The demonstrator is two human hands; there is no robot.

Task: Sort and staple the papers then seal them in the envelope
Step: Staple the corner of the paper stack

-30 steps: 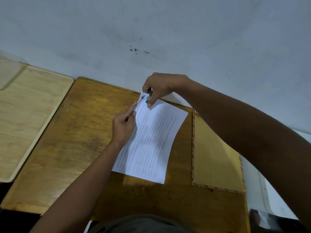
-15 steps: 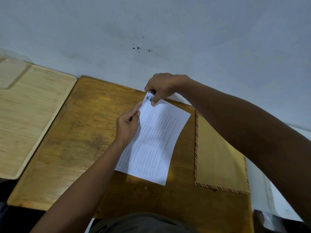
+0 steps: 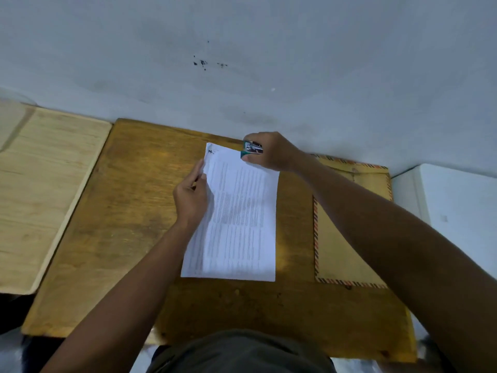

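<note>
right hand (image 3: pixel 273 153) grips a small green-and-silver stapler (image 3: pixel 252 148) at the far corner of the white printed papers (image 3: pixel 242 224), left hand (image 3: pixel 191 199) pinches their left edge, and the brown stripe-bordered envelope (image 3: pixel 338 251) lies under the right forearm.

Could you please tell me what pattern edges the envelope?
Diagonal red-and-dark stripes border the brown envelope, clearest in the head view.

Dim, flat light (edges bowed), slightly soft.
</note>
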